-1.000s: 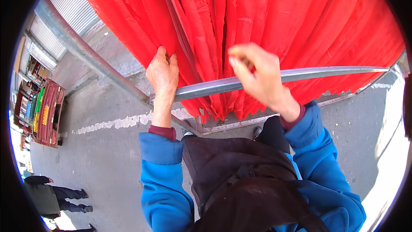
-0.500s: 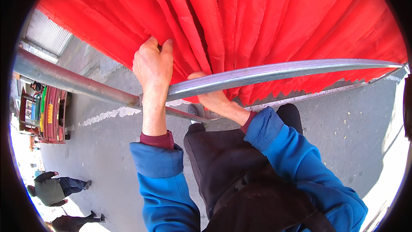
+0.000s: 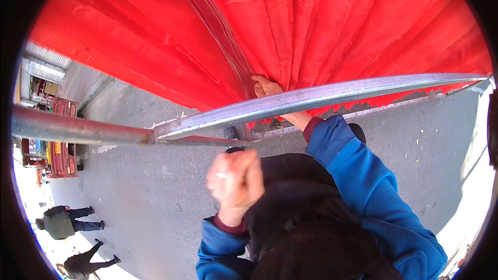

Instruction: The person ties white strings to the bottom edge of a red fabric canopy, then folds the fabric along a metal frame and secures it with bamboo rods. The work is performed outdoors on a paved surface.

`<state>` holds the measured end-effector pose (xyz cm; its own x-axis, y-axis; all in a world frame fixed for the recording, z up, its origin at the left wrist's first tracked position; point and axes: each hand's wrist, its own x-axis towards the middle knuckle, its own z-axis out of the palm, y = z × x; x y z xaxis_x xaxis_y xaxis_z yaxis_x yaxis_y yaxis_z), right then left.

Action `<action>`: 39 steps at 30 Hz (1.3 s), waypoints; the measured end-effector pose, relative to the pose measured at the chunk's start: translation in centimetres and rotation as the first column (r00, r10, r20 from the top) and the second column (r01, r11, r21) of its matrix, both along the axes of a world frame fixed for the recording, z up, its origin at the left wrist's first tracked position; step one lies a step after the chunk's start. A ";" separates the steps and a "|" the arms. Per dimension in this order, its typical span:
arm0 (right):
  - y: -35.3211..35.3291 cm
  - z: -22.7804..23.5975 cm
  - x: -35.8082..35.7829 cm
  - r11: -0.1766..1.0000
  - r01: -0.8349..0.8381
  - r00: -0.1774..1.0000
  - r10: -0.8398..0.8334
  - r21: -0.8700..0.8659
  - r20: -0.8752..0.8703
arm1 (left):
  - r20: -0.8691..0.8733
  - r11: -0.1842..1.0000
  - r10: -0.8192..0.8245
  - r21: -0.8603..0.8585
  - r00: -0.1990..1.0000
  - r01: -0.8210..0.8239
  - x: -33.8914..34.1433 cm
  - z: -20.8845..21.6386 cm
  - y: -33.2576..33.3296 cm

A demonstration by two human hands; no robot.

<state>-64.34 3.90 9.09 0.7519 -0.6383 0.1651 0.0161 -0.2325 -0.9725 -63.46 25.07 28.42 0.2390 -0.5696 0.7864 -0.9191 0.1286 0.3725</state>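
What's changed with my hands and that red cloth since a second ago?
Your bare left hand, now blurred, has come off the large, folded red cloth and back toward your body. Your bare right hand has gone from in front of the long grey metal bar to behind it, at the cloth. The bar still crosses in front of the cloth.

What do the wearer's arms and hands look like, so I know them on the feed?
Both arms wear bright blue sleeves with darker blue cuffs; maroon inner cuffs show at the wrists. The left hand and right hand have no gloves. A small whitish spot on the left is too blurred to identify.
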 end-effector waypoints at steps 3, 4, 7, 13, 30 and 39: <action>-0.5 -1.8 -0.7 0.921 -0.106 0.994 0.092 -0.374 -0.056 | -0.095 0.967 0.017 0.255 0.995 0.008 -0.2 -9.4 -4.6; -0.4 -2.2 -0.8 0.892 -0.075 0.997 0.055 -0.447 -0.059 | 0.001 0.910 0.038 0.414 0.999 -0.035 0.9 -11.9 -6.1; -0.7 -2.3 -0.8 0.976 -0.178 0.982 0.168 -0.124 -0.086 | 0.362 0.779 -0.060 0.600 0.930 -0.183 3.1 -17.5 -9.2; -3.4 -1.3 -0.9 0.981 -0.084 0.996 0.074 -0.174 -0.058 | 0.650 0.714 -0.276 0.632 0.708 -0.302 6.3 -20.7 -11.4; -5.6 -0.3 -3.1 0.985 -0.106 0.965 0.135 0.135 -0.226 | -0.055 0.617 0.474 0.733 0.879 -0.287 8.6 -24.6 -14.0; -4.5 -0.9 -4.8 0.991 0.000 0.812 0.078 0.135 -0.578 | -0.138 0.746 0.337 0.643 0.931 -0.174 6.9 -22.4 -12.7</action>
